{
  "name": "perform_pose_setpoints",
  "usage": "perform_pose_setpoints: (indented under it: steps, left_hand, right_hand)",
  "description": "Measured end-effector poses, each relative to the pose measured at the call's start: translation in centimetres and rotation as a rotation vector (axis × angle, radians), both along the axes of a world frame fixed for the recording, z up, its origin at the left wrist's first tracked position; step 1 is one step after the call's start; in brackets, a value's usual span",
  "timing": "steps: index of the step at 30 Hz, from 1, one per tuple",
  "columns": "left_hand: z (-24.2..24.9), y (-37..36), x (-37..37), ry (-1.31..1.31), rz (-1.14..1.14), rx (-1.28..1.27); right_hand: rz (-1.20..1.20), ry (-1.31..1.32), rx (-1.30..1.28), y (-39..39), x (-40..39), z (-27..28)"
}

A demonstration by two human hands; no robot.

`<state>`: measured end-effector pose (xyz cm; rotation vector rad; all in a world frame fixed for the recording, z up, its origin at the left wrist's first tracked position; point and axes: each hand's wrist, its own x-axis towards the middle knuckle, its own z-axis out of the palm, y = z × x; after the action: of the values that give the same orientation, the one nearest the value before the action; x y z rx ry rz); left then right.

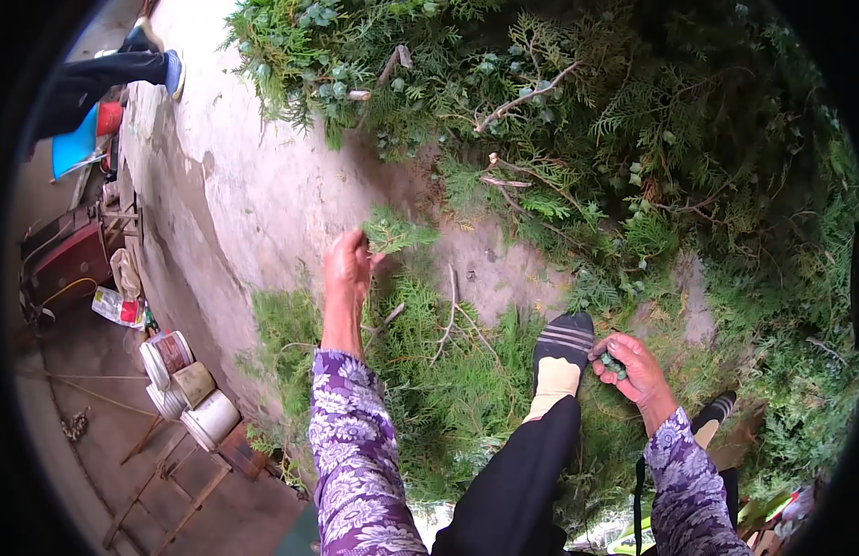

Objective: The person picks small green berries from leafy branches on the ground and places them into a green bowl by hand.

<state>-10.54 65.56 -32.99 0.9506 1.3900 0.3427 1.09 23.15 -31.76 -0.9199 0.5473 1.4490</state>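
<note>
My left hand (348,264) is out in front over the bare concrete, its fingers closed on a small leafy evergreen sprig (397,233) that sticks out to the right. Beside my shoe, my right hand (644,372) curls around several small green cones (614,367). Cut evergreen branches (448,357) with flat, scaly leaves lie under and between my hands. A larger heap of branches (578,139), dotted with bluish-green cones, fills the far and right side.
My dark striped shoe (564,335) rests among the branches. Bare twigs (452,310) poke up nearby. White buckets (209,419) and a wooden frame (174,496) stand at lower left, below the concrete's edge. Another person's leg and shoe (174,74) show at upper left.
</note>
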Motion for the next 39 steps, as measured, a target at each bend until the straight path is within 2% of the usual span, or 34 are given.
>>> perform_pose_setpoints:
  steps: [1,2,3,5,6,8,10,12,13,15,16,18,22,25,27,28,30,31,33,35,37,39]
  left_hand:
    - [0.3,0.2,1.2,-0.003,-0.09,0.063]
    - [0.6,0.6,2.4,0.187,-0.277,0.206]
    - [0.8,0.6,3.7,0.184,-0.277,0.206]
    - [0.4,-0.1,6.4,0.325,-0.692,0.768]
    - [-0.2,-0.5,7.3,0.325,-0.694,0.771]
    - [-1.7,-1.5,8.6,0.335,-0.914,0.951]
    - [-4.0,-2.1,8.6,0.367,-0.87,0.899]
    - [-4.5,-3.1,9.0,0.4,-0.733,0.738]
    - [-4.5,-3.6,8.9,0.401,-0.733,0.738]
    - [-4.0,-4.3,8.8,0.31,-0.751,0.945]
    - [-4.1,-4.2,8.7,0.311,-0.749,0.947]
    - [-5.0,-4.1,8.2,0.408,-0.754,1.225]
    - [-6.4,-3.1,7.0,0.611,-0.68,1.056]
    - [-6.0,-3.0,6.7,0.611,-0.791,0.942]
    - [-4.8,-3.7,6.1,0.685,-0.98,0.84]
    - [-3.8,-4.2,5.8,0.684,-0.98,0.84]
    - [0.0,-5.8,6.7,0.481,-1.299,-0.174]
    - [-0.2,-6.0,6.7,0.481,-1.299,-0.175]
    - [-0.5,-6.4,6.4,0.348,-0.919,0.239]
    - [-1.0,-4.4,7.4,0.338,-0.723,0.47]
    - [-2.1,-3.3,7.8,0.46,-0.807,0.617]
    - [-2.8,-3.9,7.6,0.443,-0.837,0.665]
  right_hand:
    - [0.008,0.012,-0.002,0.0,0.0,0.0]
    - [0.016,0.023,-0.004,-0.1,0.0,0.1]
    - [0.015,0.02,-0.004,-0.1,0.1,0.2]
    - [0.025,0.011,-0.024,0.0,0.1,0.3]
    - [0.024,0.011,-0.022,0.0,0.2,0.2]
    - [0.016,0.016,-0.017,0.1,0.1,-0.1]
    - [0.015,0.013,-0.025,0.3,0.2,0.0]
    - [0.018,0.007,-0.034,0.3,0.2,0.1]
    - [0.019,0.01,-0.028,0.3,0.1,0.1]
    - [0.02,0.007,-0.014,0.5,0.3,0.0]
    - [0.032,0.006,-0.019,0.5,0.3,0.0]
    - [0.046,0.008,-0.026,0.4,0.2,-0.3]
    - [0.05,-0.017,-0.011,0.7,0.2,-0.3]
    - [0.04,-0.01,0.013,0.7,0.2,-0.2]
    - [0.032,-0.009,0.024,0.6,0.1,-0.2]
    - [0.033,-0.006,0.023,0.5,0.1,-0.2]
    - [0.032,-0.003,0.02,0.3,0.1,-0.2]
    - [0.042,-0.015,-0.002,0.1,0.2,-0.3]
    - [0.055,-0.024,-0.026,0.0,0.0,-0.3]
    - [0.053,-0.016,-0.03,-0.1,0.1,-0.3]
    - [0.053,-0.013,-0.02,0.0,0.3,-0.1]
    - [0.052,-0.007,-0.005,0.3,0.4,-0.1]
